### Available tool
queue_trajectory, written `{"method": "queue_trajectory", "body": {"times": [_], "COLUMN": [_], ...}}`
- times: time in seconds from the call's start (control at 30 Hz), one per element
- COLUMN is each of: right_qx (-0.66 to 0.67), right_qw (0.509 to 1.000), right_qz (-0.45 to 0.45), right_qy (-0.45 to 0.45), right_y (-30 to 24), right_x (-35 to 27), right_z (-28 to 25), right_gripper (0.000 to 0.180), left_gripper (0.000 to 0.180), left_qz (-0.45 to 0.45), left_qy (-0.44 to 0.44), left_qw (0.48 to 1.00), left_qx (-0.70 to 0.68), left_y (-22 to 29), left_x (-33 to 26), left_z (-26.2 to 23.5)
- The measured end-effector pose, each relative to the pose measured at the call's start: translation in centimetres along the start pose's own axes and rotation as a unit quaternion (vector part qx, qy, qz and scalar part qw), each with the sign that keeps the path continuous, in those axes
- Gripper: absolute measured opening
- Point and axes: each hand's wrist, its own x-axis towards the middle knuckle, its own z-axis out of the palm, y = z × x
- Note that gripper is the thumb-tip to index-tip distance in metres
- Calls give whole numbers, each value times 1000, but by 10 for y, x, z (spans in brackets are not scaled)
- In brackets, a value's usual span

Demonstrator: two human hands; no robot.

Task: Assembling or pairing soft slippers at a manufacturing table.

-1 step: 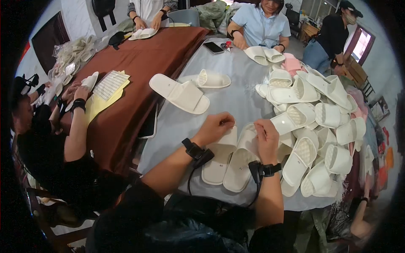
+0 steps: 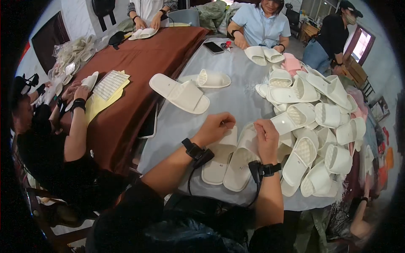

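Observation:
A pair of cream slippers (image 2: 216, 165) lies side by side in front of me, heels toward me. My left hand (image 2: 216, 128) is over the toe end of the left one, thumb and fingertips drawn together in a pinch. At the toe end of the right slipper (image 2: 239, 173), my right hand (image 2: 267, 135) is likewise pinched closed. Whatever is between the fingertips of either hand is too small or hidden to tell. Black bands with cabled modules circle both my wrists. Beyond my left hand lie a flat cream slipper (image 2: 179, 93) and another slipper (image 2: 215, 79).
A heap of cream slippers (image 2: 295, 90) covers the right of the grey-covered table (image 2: 247, 95). A phone (image 2: 214, 47) lies at its far end. To the left stands a brown-covered table (image 2: 143, 63) with printed sheets (image 2: 110, 84). Co-workers handle slippers at the left and far sides.

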Motion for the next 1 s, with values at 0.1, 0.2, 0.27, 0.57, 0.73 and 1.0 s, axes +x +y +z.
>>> {"method": "queue_trajectory", "body": {"times": [0.1, 0.2, 0.27, 0.57, 0.73, 1.0], "right_qx": [-39, -68, -21, 25, -4, 117], "right_qw": [999, 993, 993, 997, 999, 992], "right_qz": [-36, -90, -83, -32, 10, 35], "right_qy": [-12, -44, -77, -70, -47, 7], "right_y": [0, 0, -11, -3, -3, 9], "right_x": [-1, -5, -6, -4, -6, -12], "right_z": [0, 1, 4, 7, 4, 7], "right_gripper": [11, 14, 17, 11, 9, 9], "left_gripper": [23, 28, 28, 9, 8, 14], "left_qz": [134, 233, 234, 167, 135, 166], "left_qy": [49, 60, 33, 54, 87, 44], "left_qw": [985, 961, 965, 983, 986, 984], "left_qx": [102, 133, 117, 58, 50, 52], "left_y": [21, 33, 30, 19, 21, 22], "left_x": [-2, -7, -10, -10, -11, -8], "left_z": [7, 15, 12, 4, 8, 10]}}
